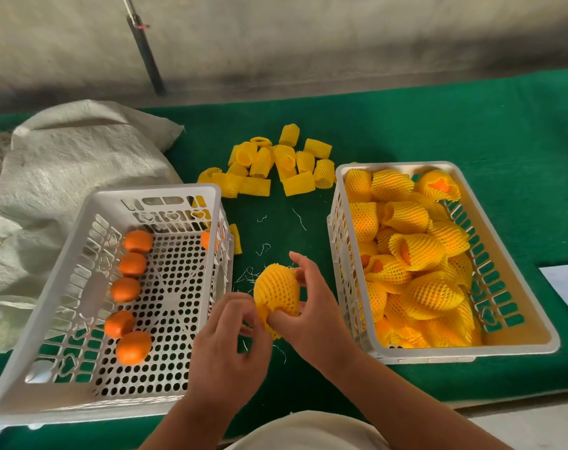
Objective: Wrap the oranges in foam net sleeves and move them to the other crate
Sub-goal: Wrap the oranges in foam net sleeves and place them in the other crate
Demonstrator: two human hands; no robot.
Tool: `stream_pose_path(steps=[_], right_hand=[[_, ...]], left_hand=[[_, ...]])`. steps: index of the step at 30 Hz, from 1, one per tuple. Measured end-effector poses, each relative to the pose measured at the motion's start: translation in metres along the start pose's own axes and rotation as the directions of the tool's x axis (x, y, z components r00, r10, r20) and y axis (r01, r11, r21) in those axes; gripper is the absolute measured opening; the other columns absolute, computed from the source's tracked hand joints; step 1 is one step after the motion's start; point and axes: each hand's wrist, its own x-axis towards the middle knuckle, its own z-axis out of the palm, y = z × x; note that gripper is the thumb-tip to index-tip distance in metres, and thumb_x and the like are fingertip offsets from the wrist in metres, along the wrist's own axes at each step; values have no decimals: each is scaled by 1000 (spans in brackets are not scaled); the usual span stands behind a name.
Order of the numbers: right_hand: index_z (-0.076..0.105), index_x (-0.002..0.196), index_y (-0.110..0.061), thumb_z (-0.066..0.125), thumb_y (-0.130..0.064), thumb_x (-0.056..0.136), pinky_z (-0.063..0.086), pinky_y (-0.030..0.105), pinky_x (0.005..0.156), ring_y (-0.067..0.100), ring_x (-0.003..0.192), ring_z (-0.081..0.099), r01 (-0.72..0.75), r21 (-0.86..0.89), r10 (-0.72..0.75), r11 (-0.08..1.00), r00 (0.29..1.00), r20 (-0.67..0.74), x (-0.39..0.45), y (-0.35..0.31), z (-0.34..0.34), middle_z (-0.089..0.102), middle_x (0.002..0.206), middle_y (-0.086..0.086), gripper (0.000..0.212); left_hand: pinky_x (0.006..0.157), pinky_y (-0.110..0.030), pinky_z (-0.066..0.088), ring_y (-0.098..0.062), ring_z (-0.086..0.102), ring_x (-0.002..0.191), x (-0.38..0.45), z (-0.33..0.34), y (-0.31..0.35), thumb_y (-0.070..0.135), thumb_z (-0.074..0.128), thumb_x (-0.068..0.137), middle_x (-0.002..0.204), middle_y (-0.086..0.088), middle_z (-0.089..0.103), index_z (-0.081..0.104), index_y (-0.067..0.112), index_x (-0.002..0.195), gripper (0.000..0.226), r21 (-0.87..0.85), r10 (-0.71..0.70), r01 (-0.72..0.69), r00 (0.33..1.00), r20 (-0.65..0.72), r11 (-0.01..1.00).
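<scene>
1. A pale garment (308, 430) is seen at the bottom edge, nearest the camera, with both forearms reaching forward from it.
2. The left hand (225, 345) is held with fingers curled, and the lower end of a yellow sleeve (276, 295) is pinched by its fingertips.
3. The right hand (311, 306) is curled round the same sleeve from the right, with the thumb pressed on its lower part and the index finger raised above it.
4. The sleeve is bulged round as if by an orange inside; the fruit itself is hidden by the net. It is held above the green surface (471, 131), between the two crates.
5. The left crate (48, 368), white and perforated, is tilted on the surface. Five bare oranges (128, 289) are lined along its left side, and a sixth (208, 238) lies at its far right wall.
6. The right crate (516, 345) is nearly filled with wrapped oranges (419, 251).
7. A pile of empty sleeves (276, 164) is spread on the surface beyond the hands, between the far ends of the crates; one more sleeve (235, 238) lies just beside the left crate's right wall.
8. Loose pale threads (263, 248) are scattered on the surface near the hands.
9. A woven sack (65, 164) is slumped at the left, behind the left crate.
10. A dark pole (146, 50) is leant against the pale wall behind.
</scene>
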Motion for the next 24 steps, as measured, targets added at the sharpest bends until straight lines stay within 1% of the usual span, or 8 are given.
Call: stream_pose_path(steps=[3,5,8,10,12,15,18,24], right_hand=[[20,150,-59,73,-58,72,56,29,94,-11,130,39,52,-118,-51,992,999,14,2,3,-8,24,133,-51,94],[18,150,-61,72,-59,73,52,23,91,-18,132,31,102,-170,-98,980,995,33,1,5,-12,22,134,-52,94],[18,152,-58,72,-56,75,51,22,91,-14,133,32,155,-190,-141,969,986,86,-1,7,-13,27,136,-44,94],[16,154,-57,74,-54,77,50,23,92,-10,134,34,198,-197,-173,960,975,138,-1,5,-14,28,140,-40,96],[11,158,-54,81,-55,77,52,28,100,-2,140,34,216,-178,-178,960,962,207,0,7,-19,25,151,-30,108],[7,158,-58,86,-66,72,55,35,104,1,142,42,5,12,-9,1000,954,298,1,10,-36,21,163,-24,118],[24,160,-46,73,-68,84,63,41,90,12,117,69,-225,135,168,965,925,340,-1,12,-54,52,150,-5,92],[62,129,-34,76,-48,88,65,38,82,15,106,73,-258,263,212,930,958,193,-15,16,-77,67,119,-2,46]], left_hand=[[63,-28,61,-17,68,84,2,-4,0,31,51,91,96,8,63,55,31,103,12,-289,-382,360,924,-20,887],[66,-34,63,-19,69,99,16,-6,-5,58,54,91,105,8,67,60,34,112,33,-415,-671,669,722,168,616],[89,-46,61,-22,69,118,32,-5,-15,69,59,93,127,2,71,62,28,132,57,-367,-577,910,408,707,193],[94,-48,59,-36,66,122,32,-2,-17,49,68,97,132,-15,67,61,19,137,50,-388,-471,915,392,790,111],[86,-43,62,-36,70,115,33,3,-16,42,82,87,126,-16,70,65,22,132,52,-419,-534,896,429,729,147],[78,-36,63,-26,75,103,31,8,-15,51,90,73,116,-4,76,63,37,130,65,-371,-587,849,528,614,376],[79,-34,63,-22,76,101,27,11,-12,50,92,67,115,0,76,58,45,133,74,-298,-488,764,609,625,572],[80,-40,64,-24,75,105,22,19,-9,26,86,82,123,2,73,62,41,132,58,-290,-390,710,628,674,642]])
